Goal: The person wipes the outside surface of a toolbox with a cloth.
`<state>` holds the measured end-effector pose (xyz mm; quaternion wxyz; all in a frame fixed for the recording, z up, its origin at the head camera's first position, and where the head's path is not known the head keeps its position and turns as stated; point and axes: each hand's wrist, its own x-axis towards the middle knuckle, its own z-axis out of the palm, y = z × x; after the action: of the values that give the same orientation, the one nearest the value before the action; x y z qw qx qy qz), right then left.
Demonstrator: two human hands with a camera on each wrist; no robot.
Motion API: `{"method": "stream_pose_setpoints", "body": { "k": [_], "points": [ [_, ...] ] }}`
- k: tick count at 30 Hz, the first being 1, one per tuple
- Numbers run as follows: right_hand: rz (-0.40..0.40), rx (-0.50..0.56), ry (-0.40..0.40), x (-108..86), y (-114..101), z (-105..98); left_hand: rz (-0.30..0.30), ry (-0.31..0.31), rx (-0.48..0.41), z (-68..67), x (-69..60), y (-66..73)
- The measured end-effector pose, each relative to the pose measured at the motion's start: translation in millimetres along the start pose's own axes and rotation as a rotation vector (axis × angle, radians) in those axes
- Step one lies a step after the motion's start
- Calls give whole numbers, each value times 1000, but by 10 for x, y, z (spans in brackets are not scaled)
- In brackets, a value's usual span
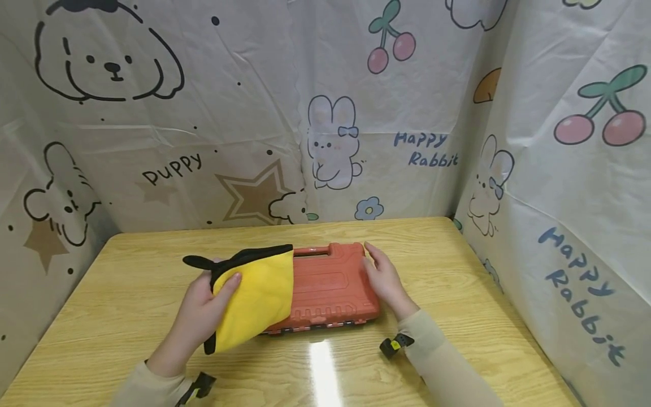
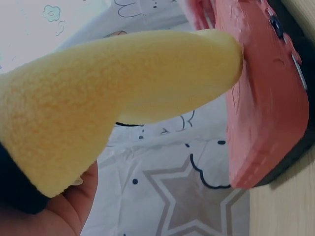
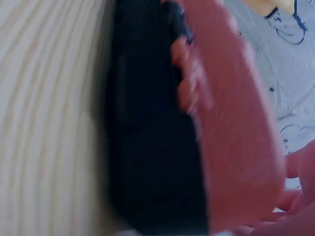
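A red plastic carrying case with a black lower half lies flat on the table, its handle on the far side and its latches on the near side. My left hand grips a yellow cleaning cloth with black edging, thumb on top. The cloth hangs over the left part of the case and hides it; in the left wrist view the fold of cloth meets the lid. At the case's right end, my right hand lies against the side with fingers fairly straight. The right wrist view is blurred.
The wooden table carries the case near its middle. Behind and beside it hang white printed sheets with cartoon animals and cherries. Black straps with small devices sit at both wrists.
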<state>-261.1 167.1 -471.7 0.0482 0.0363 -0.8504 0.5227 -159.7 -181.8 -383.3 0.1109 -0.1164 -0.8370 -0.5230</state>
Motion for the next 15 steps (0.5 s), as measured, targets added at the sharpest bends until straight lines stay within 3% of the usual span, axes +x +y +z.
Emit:
{"method": "stream_pose_setpoints", "body": {
  "k": [4, 8, 15],
  "points": [
    [-79, 50, -7, -48, -138, 23, -34, -36, -45, 61, 27, -3],
    [-83, 111, -69, -108, -269, 53, -80, -67, -105, 127, 59, 9],
    [-127, 233, -307, -214, -505, 110, -190, -138, -236, 254, 128, 55]
  ]
}}
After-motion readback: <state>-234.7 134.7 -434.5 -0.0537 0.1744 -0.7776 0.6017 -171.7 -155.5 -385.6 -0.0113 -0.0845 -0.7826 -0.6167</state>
